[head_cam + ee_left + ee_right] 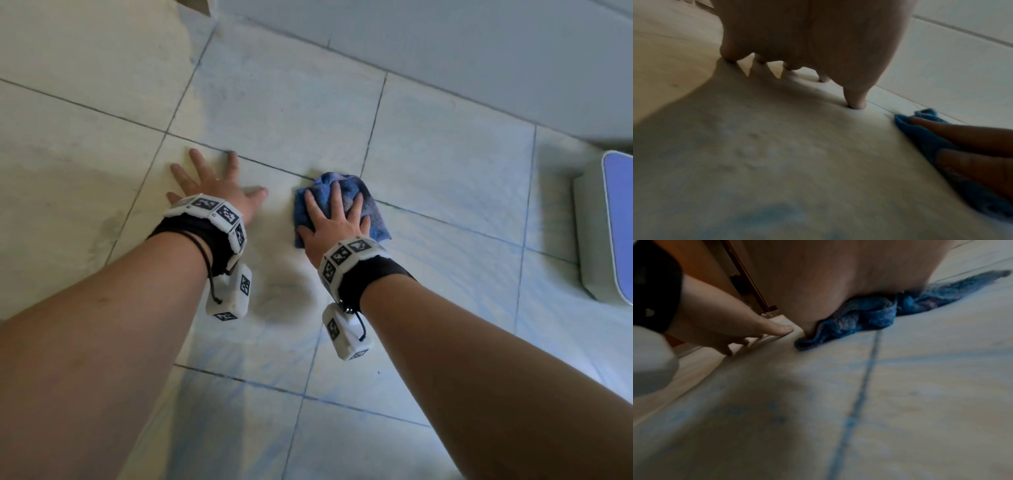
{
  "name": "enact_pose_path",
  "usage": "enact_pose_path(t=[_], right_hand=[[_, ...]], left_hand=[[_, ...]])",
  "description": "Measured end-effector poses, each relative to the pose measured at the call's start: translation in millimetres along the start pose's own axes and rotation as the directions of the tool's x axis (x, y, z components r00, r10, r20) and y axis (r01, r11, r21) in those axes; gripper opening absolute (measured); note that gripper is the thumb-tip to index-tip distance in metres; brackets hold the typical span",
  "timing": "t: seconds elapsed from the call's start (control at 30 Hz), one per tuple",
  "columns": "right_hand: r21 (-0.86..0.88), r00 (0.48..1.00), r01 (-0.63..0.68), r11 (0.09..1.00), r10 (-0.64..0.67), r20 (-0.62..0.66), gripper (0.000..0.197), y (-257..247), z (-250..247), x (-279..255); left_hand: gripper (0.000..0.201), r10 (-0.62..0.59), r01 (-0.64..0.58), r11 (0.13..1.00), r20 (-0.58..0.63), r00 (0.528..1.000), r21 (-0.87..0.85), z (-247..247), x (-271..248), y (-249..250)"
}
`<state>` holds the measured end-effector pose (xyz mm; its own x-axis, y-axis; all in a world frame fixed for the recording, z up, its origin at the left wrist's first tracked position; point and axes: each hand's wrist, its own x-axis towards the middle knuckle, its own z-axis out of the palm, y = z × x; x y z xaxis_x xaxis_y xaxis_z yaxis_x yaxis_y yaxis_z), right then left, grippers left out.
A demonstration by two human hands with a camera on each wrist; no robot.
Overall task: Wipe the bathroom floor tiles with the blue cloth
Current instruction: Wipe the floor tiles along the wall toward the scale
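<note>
My left hand point(219, 192) flat on floor tiles point(281, 113), fingers spread, left of cloth point(366, 209). My right hand point(337, 226) flat on top of cloth, cloth bunched between palm and tile. Hands side by side, near, not touching; left thumb point(257, 192) points toward cloth, just short of it. Cloth lies over tile joint. Wall point(445, 41) beyond hands. Scale point(596, 233) on floor well to right.
</note>
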<state>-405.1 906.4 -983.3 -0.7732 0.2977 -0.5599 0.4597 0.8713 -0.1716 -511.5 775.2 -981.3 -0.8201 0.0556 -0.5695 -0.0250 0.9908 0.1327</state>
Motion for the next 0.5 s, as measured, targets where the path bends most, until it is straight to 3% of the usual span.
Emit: enact_pose_path(t=[0.17,0.5], right_hand=[[-0.024,0.999,0.043,0.999,-0.043,-0.023,0.058,50,-6,-10],[0.088,0.954,-0.272,0.958,0.280,-0.104,0.058,193,-46,-2]], left_hand=[[0.073,0.081,-0.080,0.996,-0.030,0.996,0.042,20,-13,46],[0.068,0.196,-0.194,0.973,-0.008,0.981,0.126,34,-19,112]])
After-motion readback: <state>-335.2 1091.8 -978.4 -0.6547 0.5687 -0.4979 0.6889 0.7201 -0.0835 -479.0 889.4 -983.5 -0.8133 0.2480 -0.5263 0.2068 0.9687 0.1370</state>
